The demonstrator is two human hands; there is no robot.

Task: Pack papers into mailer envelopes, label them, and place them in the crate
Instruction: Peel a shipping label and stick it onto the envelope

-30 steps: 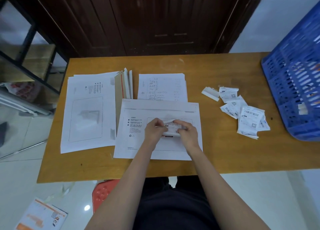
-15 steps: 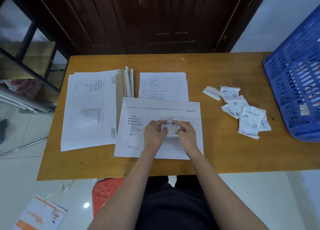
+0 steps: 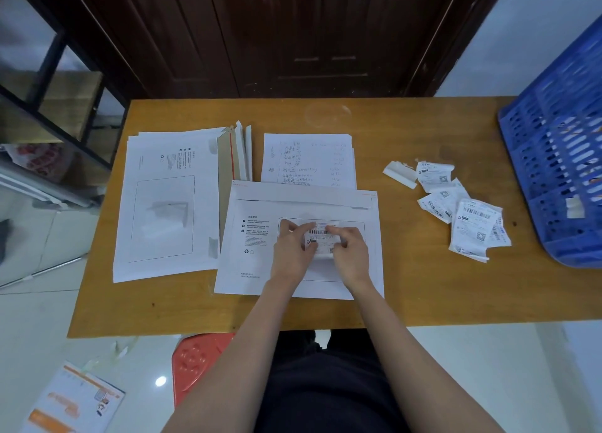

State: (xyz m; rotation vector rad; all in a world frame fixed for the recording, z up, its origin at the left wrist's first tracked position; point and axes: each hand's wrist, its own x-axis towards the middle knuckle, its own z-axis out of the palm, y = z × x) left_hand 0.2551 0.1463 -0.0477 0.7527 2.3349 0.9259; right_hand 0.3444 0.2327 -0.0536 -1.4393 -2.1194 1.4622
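Mailer envelope lies flat on the table, near edge centre, flap at the far side looks folded down. Both hands are on the shipping label, which sits inside the printed address box on the mailer's face. Left hand and right hand are close together, fingertips pinching the label's left and right edges, wrists low over the mailer, forearms coming in from the near side and converging. Whether the label is already stuck down or still partly lifted: cannot tell, its near edge looks slightly curled. Handling guess: label is thin, floppy, adhesive-backed, so it will wrinkle or grab early; best held by opposite edges, laid from one side and smoothed out. The mailer looks like stiff card, light, flat, slides easily on the wood; take it by a long edge or corner once labelled. Crate is blue, far right, tilted, well apart from the mailer. Stack of blank mailers left of the work piece, handwritten papers just beyond it, loose spare labels between the mailer and the crate. Step in hand: labelling; crate placement not yet done.
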